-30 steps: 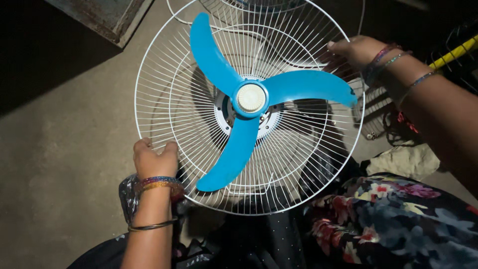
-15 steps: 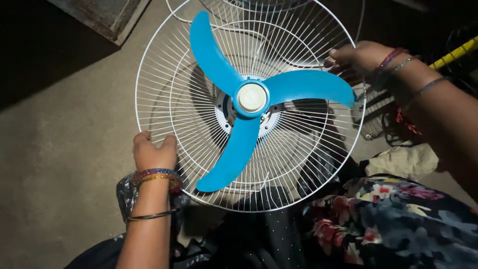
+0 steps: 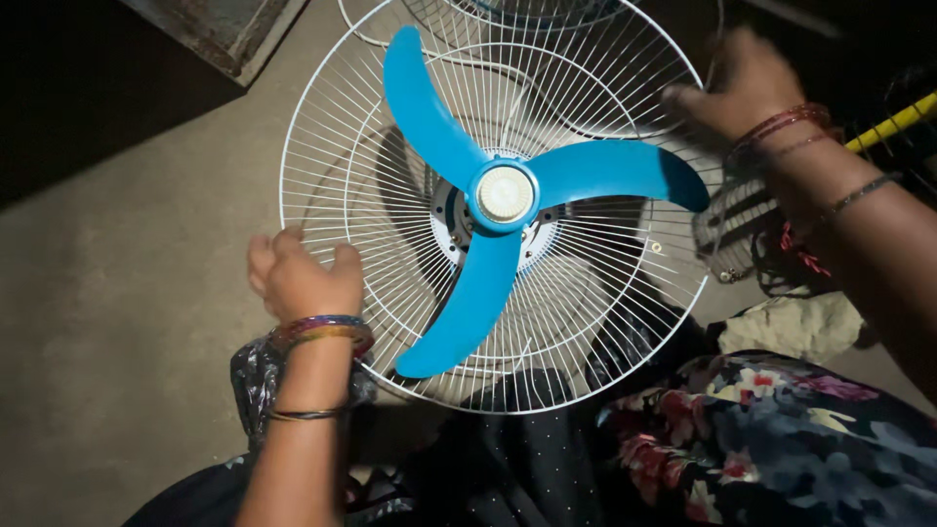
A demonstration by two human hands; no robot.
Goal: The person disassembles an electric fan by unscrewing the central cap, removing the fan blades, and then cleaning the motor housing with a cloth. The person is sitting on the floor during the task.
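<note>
Two hands on one fan guard

One white wire fan guard [image 3: 371,185] is seen lying face-up over the person's lap, above a bare concrete floor [image 3: 127,293]. One blue three-bladed fan blade [image 3: 508,195] sits in the middle of it, capped by one pale round hub cap [image 3: 505,193].

Grip state: the left hand [image 3: 298,278] is curled over the near-left rim of the guard, fingers closed around the outer wire. The right hand [image 3: 742,83] is set at the far-right rim and is blurred; fingers appear bent over the wire, but how tightly they are pressed together cannot be told.

Handling note (judgement): the guard is best kept level, with the two hands held at opposite points of the rim so that the thin wires are not twisted. Fingers are best kept on the outer ring and clear of the blades, which look free to turn.

Count:
- guards held: one; a second wire guard [image 3: 527,15] is partly seen at the far edge
- blades: three on one hub
- hands: two
- bangles: several on each wrist, number not clear
- yellow rod [image 3: 893,122]: one, far right
- crumpled pale cloth [image 3: 791,327]: one, near right
- dark wire basket-like part [image 3: 732,234]: one, right of the rim
</note>
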